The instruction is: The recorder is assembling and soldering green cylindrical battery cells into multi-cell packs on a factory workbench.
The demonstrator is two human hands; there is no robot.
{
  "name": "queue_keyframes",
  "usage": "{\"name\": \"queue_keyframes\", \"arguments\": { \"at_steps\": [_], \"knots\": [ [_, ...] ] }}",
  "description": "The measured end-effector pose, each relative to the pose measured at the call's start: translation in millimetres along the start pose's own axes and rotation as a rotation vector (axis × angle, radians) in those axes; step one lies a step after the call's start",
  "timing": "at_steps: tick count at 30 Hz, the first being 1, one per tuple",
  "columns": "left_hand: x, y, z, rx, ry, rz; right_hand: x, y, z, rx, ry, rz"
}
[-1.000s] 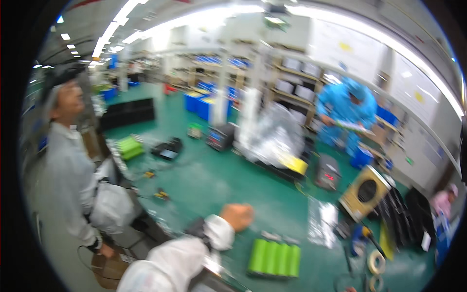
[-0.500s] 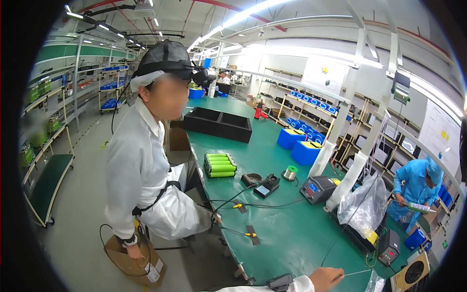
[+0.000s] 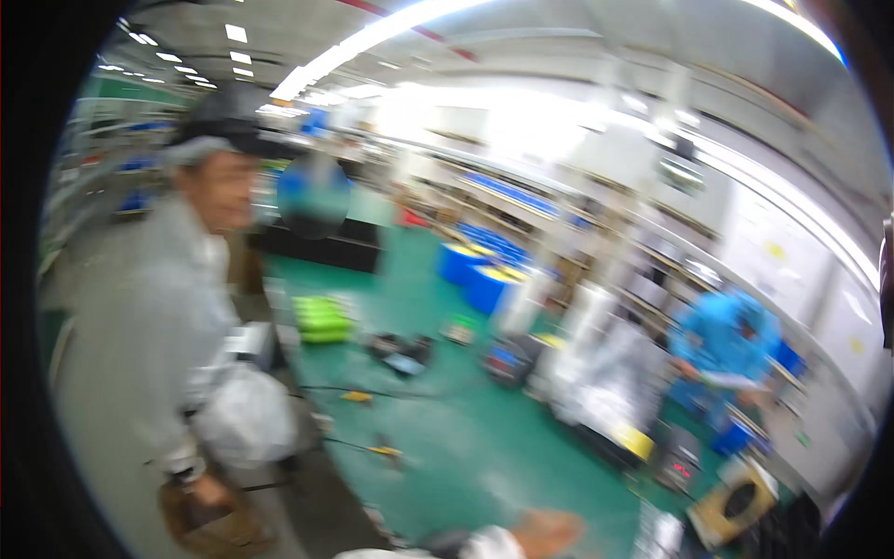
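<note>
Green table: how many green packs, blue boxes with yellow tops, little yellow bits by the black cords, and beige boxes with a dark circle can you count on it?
Green pack: 1
Blue boxes: 2
Little yellow bits: 2
Beige box: 1
Total: 6

I'm on the head view, a wide fisheye at head height, facing out along the green bench [image 3: 447, 480]. My wearer's left hand [image 3: 548, 533] sits close, at the bottom edge; a co-worker in white [image 3: 182, 298] looms near, filling the left; ceiling lights [image 3: 372, 45] run away across the top. Dark rim round the corners, everything smeared!
</note>
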State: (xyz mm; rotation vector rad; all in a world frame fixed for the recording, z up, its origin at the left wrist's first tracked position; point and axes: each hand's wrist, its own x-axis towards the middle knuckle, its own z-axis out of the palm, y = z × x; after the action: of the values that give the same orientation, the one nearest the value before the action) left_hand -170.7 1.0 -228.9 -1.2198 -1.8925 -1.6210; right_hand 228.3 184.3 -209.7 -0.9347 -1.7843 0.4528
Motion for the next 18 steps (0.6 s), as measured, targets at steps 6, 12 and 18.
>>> {"name": "queue_keyframes", "arguments": {
  "at_steps": [6, 12, 18],
  "knots": [
    [23.0, 46.4, -50.8, 0.200, 0.121, -0.009, 18.8, 2.9, 39.3, 0.103, -0.091, 0.209],
    [37.7, 55.5, -21.7, 0.098, 0.068, -0.018, 13.9, 53.1, 19.6, 0.014, -0.010, 0.035],
    [20.9, 60.2, -26.4, 0.132, 0.067, -0.046, 10.0, 80.6, 19.5, 0.098, -0.219, 0.058]
  ]
}}
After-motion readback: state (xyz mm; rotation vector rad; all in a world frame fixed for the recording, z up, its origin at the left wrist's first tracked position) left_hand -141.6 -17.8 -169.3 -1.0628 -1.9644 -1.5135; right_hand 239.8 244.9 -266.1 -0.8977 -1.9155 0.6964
